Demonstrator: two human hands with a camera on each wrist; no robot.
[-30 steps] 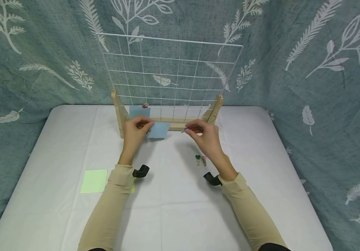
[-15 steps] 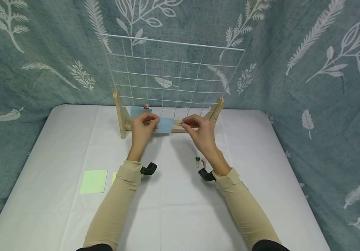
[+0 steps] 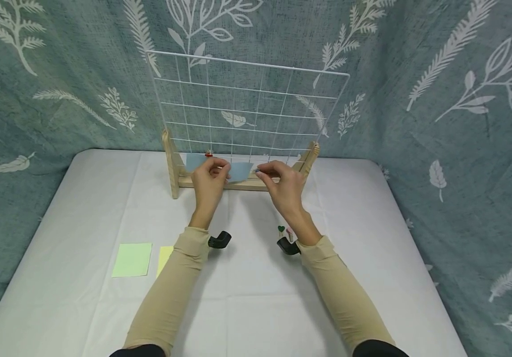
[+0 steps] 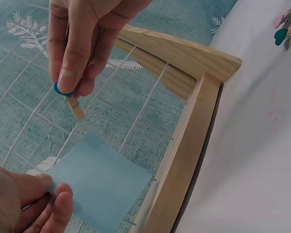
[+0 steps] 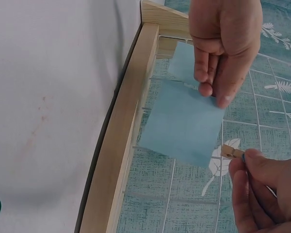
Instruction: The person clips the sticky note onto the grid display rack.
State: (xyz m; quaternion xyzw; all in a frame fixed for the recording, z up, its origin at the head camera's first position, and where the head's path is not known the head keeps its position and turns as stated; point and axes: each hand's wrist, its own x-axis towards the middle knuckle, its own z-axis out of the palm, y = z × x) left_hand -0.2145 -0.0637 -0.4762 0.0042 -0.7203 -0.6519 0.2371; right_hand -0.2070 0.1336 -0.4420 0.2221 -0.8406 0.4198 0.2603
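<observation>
My left hand pinches a blue sticky note by one corner between thumb and fingers, close in front of the white wire grid. My right hand pinches a small wooden clothespin with a blue top, its wooden tip pointing toward the note and a short gap apart from it. Behind the left hand, another blue sticky note hangs low on the grid under a red-topped clip. The grid stands in a wooden base.
On the white table lie two more clothespins, one with a green heart and one with a pink top. A green sticky note and a yellow note, partly under the left sleeve, lie at left. Patterned cloth hangs behind.
The left hand has carried the blue note up and to the right, toward the grid. The right hand has moved slightly up and left with the clothespin, narrowing the gap between the hands.
</observation>
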